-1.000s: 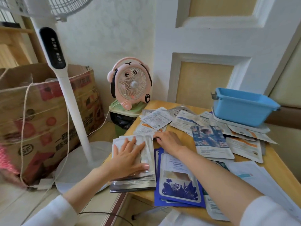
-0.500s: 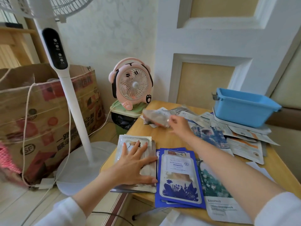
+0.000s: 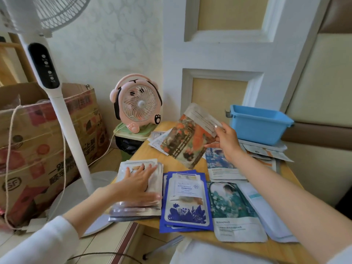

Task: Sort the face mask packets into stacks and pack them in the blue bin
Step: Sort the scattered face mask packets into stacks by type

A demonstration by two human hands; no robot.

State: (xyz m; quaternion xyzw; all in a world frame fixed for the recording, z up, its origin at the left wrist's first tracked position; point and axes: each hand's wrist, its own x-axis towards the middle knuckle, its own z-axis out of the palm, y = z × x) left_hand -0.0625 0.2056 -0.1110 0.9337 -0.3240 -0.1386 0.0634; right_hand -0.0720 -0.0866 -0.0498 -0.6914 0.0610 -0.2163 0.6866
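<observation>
Small wooden table (image 3: 285,172) against a white panelled door (image 3: 266,54) and pale floral wallpaper. Blue bin (image 3: 259,124) at the table's 1 o'clock, sitting on loose packets. Pink desk fan (image 3: 139,103) off the 11 o'clock corner; white pedestal fan (image 3: 55,96) and cardboard box (image 3: 38,149) to 9 o'clock. Left hand (image 3: 139,183), fingers spread flat, presses the silver stack (image 3: 137,210) at 8 o'clock. Right hand (image 3: 226,140) pinches an orange-printed packet (image 3: 186,138) aloft over centre. Blue stack (image 3: 186,202) at 6 o'clock.

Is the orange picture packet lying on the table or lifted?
Lifted: the right hand holds the orange picture packet tilted above the wooden table.
</observation>
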